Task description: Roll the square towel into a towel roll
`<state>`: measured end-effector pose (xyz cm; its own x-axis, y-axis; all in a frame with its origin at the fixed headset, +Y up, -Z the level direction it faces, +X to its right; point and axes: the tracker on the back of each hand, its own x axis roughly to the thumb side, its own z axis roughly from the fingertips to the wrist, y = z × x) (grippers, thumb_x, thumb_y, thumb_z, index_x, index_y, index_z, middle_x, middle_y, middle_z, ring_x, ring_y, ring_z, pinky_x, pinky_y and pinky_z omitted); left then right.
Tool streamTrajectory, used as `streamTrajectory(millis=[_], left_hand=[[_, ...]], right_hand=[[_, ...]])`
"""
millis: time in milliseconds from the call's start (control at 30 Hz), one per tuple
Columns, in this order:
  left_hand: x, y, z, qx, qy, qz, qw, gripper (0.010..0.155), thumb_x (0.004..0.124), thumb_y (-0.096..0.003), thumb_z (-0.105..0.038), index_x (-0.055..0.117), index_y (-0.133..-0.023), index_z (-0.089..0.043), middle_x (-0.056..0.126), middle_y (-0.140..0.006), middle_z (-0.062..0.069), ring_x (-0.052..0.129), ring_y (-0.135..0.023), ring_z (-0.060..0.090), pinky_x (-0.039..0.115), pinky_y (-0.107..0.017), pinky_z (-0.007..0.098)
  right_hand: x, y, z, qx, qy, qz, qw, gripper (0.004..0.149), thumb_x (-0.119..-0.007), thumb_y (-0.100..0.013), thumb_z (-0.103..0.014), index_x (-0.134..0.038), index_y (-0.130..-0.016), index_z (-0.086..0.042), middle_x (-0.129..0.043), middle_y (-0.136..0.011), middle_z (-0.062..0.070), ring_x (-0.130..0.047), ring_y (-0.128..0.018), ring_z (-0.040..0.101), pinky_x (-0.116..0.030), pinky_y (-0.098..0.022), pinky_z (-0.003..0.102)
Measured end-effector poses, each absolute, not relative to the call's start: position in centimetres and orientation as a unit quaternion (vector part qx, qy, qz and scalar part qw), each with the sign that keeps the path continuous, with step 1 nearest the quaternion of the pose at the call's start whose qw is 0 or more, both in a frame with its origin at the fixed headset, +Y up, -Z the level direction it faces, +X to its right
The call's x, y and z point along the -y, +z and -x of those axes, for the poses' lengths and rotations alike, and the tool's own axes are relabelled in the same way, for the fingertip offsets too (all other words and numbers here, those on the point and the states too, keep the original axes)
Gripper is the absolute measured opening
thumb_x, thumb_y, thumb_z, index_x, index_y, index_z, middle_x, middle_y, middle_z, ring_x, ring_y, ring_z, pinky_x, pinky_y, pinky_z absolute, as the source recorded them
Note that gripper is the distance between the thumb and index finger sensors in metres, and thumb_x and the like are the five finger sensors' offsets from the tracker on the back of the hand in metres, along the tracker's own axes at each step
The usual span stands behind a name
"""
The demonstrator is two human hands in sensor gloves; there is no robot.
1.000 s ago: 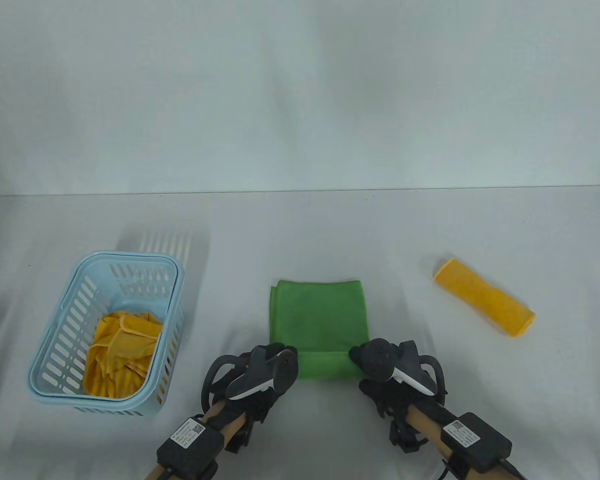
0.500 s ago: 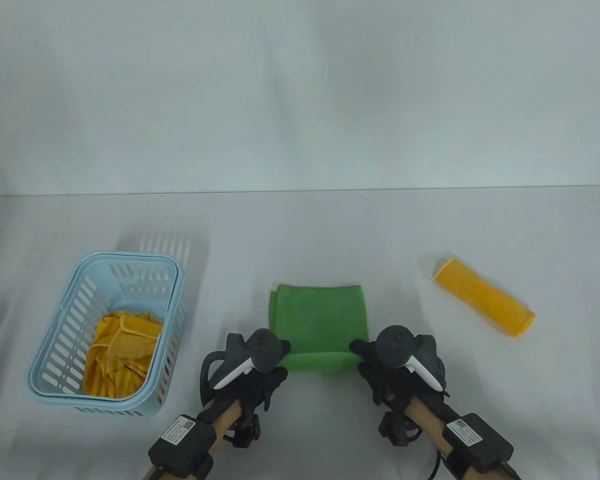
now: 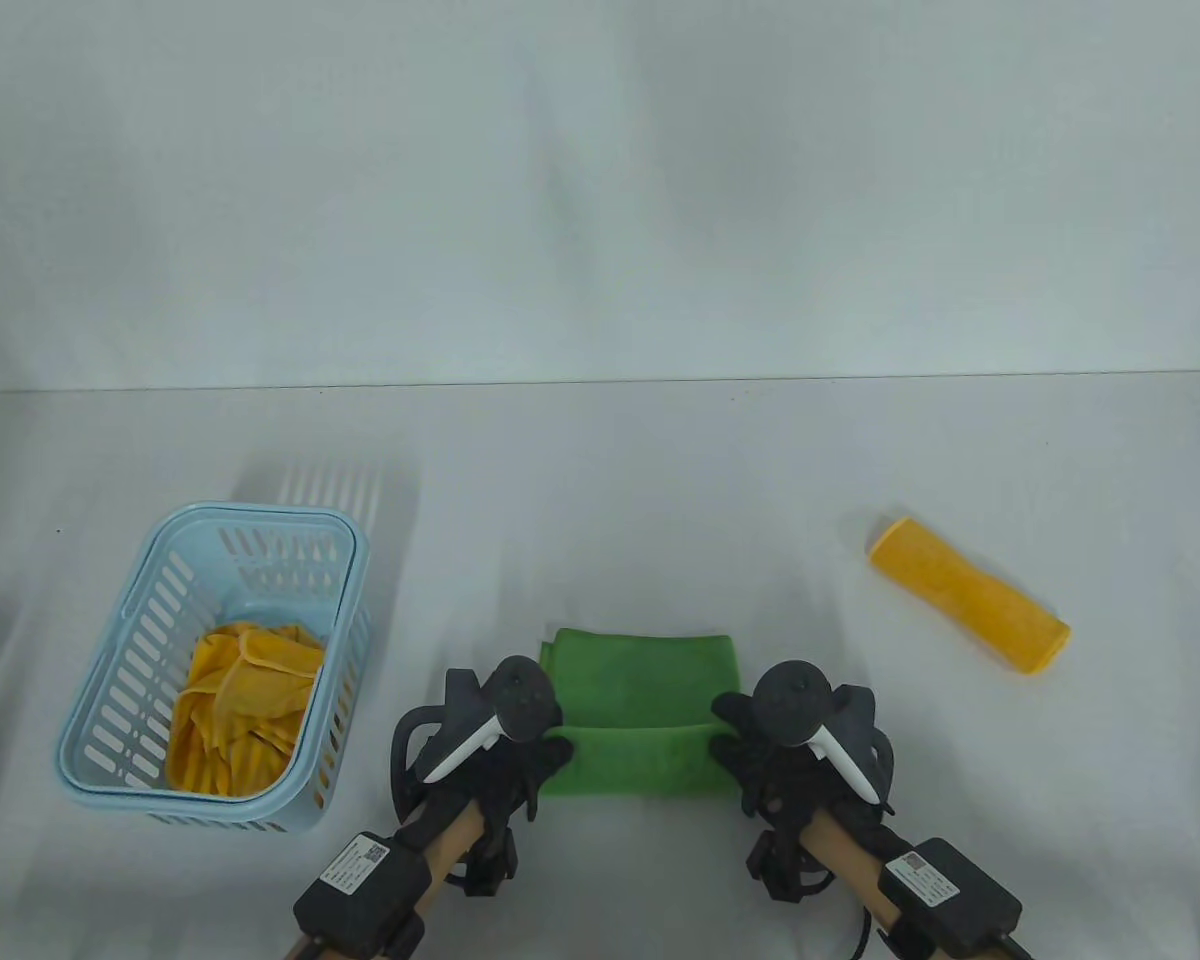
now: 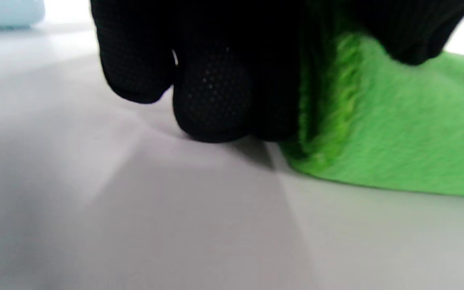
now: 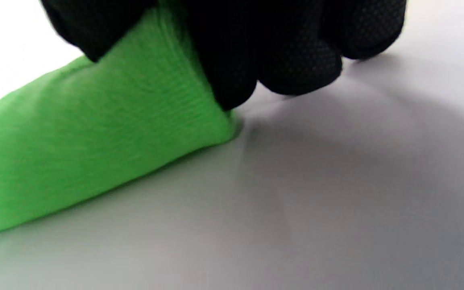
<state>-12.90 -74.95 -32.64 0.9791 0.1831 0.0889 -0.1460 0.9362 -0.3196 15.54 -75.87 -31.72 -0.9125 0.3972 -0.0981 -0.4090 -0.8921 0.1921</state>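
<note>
Left hand: the left hand (image 3: 500,745) sits at the near edge of the worktop (image 3: 600,470), fingers (image 4: 212,92) curled around the left end of the rolled part of the green towel (image 3: 642,710), gripping it
Right hand: the right hand (image 3: 790,745) mirrors it at the right end of the roll, fingers (image 5: 296,60) curled over the cloth and grasping it
Green towel: lies between the two hands near the front middle of the worktop; its near part is rolled into a thick band, the far part lies flat beyond it
Basket: a light blue slotted basket (image 3: 150,600) stands to the left, well apart from the towel, with crumpled yellow cloths (image 3: 245,705) inside
Yellow roll: a yellow towel roll (image 3: 968,593) lies slantwise on the right, farther back, apart from everything else
</note>
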Motion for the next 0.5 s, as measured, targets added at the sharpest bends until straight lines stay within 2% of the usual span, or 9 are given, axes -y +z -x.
streamTrajectory(millis=[267,500], left_hand=[[75.02,-32.58,13.26,0.031,0.074,0.13,0.988,0.066,0.072,-0.0358,-0.058,0.069,-0.096,-0.032,0.093,-0.075,-0.012,0.1,-0.058,0.014,0.079,-0.061,0.044],[74.51,-32.61,13.92,0.019,0.08,0.113,0.99,0.064,0.072,-0.036,-0.058,0.071,-0.096,-0.036,0.092,-0.083,-0.011,0.1,-0.067,0.016,0.078,-0.063,0.045]], right_hand=[[75.99,-32.04,-16.25,-0.097,0.977,0.047,0.186,0.058,-0.078,-0.031,-0.05,-0.072,-0.086,-0.032,-0.096,-0.053,-0.005,-0.091,-0.054,0.023,-0.073,-0.053,0.051],[75.32,-31.88,-16.58,-0.091,0.974,0.048,0.201,0.058,-0.077,-0.032,-0.051,-0.07,-0.087,-0.033,-0.096,-0.059,-0.004,-0.092,-0.059,0.025,-0.073,-0.055,0.051]])
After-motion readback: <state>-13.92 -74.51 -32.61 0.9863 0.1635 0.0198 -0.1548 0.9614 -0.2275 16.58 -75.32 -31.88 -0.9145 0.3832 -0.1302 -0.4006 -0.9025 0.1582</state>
